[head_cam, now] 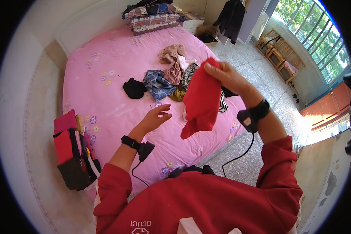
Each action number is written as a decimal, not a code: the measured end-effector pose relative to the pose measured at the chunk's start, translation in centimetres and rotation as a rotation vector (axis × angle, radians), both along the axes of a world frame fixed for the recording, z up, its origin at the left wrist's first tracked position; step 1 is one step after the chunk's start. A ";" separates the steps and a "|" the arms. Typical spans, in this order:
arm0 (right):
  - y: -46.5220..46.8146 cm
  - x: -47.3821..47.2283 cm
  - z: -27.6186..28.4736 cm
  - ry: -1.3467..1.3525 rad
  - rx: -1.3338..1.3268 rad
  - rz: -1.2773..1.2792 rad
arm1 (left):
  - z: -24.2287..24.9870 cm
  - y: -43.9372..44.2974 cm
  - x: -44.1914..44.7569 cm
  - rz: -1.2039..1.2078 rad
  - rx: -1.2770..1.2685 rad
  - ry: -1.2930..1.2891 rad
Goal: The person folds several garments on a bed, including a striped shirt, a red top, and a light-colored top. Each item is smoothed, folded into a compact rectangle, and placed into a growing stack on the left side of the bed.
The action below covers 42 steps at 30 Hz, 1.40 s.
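A red cloth garment [203, 99] hangs from my right hand [226, 74], pinched at its top between thumb and fingers. Over the bed, to the left of the garment, my left hand [158, 117] is empty, its thumb and fingers apart. Beyond both hands lies a loose heap of clothes: a black piece [134, 88], a blue star-patterned piece [158, 83], an olive piece [177, 95], a dusty-pink piece [173, 73] and a tan piece [174, 52]. Behind the red garment, a black-and-white striped piece [223, 102] is partly hidden.
The bed wears a pink flowered sheet [105, 108]. Folded clothes [65, 146] are stacked at its left edge. Folded bedding [155, 19] sits by the headboard [87, 23]. Rightward are the speckled floor [260, 76], wooden chairs [280, 58] and a barred window [316, 35]. Cables hang from both wrist devices.
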State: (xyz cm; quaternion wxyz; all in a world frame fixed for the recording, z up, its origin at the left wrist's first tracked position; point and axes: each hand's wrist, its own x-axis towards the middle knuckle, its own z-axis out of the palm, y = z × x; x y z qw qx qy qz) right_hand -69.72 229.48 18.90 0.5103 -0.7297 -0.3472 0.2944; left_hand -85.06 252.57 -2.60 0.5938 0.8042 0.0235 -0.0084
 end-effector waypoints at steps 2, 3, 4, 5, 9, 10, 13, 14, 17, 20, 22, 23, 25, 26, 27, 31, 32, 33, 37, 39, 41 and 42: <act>0.6 -1.9 3.1 -0.130 0.099 0.080 | 1.5 -0.4 -0.5 -0.029 -0.118 0.048; 0.8 -3.1 4.2 -0.157 0.110 0.084 | 2.1 -0.8 -0.9 -0.037 -0.246 0.135; 0.9 -4.2 5.1 -0.184 0.144 0.112 | 2.8 -1.2 -1.2 -0.023 -0.355 0.246; 1.1 -5.1 5.7 -0.212 0.196 0.158 | 3.5 -1.5 -1.7 -0.038 -0.424 0.271; 0.3 -8.5 3.5 -0.361 0.133 0.470 | 5.9 -3.4 -3.1 -0.185 -1.147 0.030; 0.1 -9.1 1.8 -0.474 0.083 0.584 | 6.3 -3.4 -3.7 -0.205 -1.440 0.182; -1.4 -10.5 -4.4 -0.631 -0.101 0.786 | 6.7 -2.9 -4.4 0.010 -1.332 0.112; -1.8 -11.0 -7.0 -0.550 -0.330 0.810 | 6.7 -2.6 -4.7 0.083 -1.354 0.111; -4.5 -9.8 -13.2 -0.504 -0.504 0.821 | 6.3 -2.4 -5.6 0.134 -1.289 0.044; -5.5 -6.4 -17.1 0.045 -0.329 0.493 | 6.3 -4.5 -6.1 0.096 -1.028 0.006; -5.5 -4.6 -18.3 0.549 -0.050 0.287 | 6.5 -6.7 -6.2 0.043 -0.851 0.032; -4.9 -4.1 -18.6 0.708 0.029 0.187 | 6.8 -7.5 -6.2 -0.006 -0.389 -0.082; -4.1 -3.8 -18.8 0.981 0.234 0.406 | 7.2 -9.7 -6.0 -0.150 0.002 -0.229; -3.5 -4.2 -18.8 1.081 0.337 0.456 | 7.5 -10.4 -5.9 -0.228 0.105 -0.181; -2.8 -4.6 -18.7 1.029 0.332 0.477 | 7.8 -11.0 -5.8 -0.308 0.201 -0.182; -0.6 -5.7 -17.9 0.914 0.169 0.416 | 8.0 -12.6 -6.0 -0.369 0.337 -0.118; -0.1 -6.0 -17.7 0.878 0.159 0.402 | 7.7 -12.7 -6.2 -0.357 0.353 -0.162; 0.3 -6.1 -17.5 0.836 0.081 0.336 | 7.3 -12.6 -6.6 -0.312 0.287 -0.051; 0.4 -5.9 -16.4 0.626 0.258 0.390 | 4.4 -11.2 -7.8 -0.058 -0.076 0.141; 0.4 -5.7 -15.9 0.586 0.278 0.439 | 3.2 -10.6 -8.5 0.283 -0.308 0.346; 0.3 -5.7 -15.6 0.513 0.263 0.484 | 2.9 -9.2 -8.2 0.291 -0.751 0.082; 0.4 -5.9 -15.5 0.494 0.216 0.538 | 2.9 -9.1 -7.9 0.320 -0.960 -0.005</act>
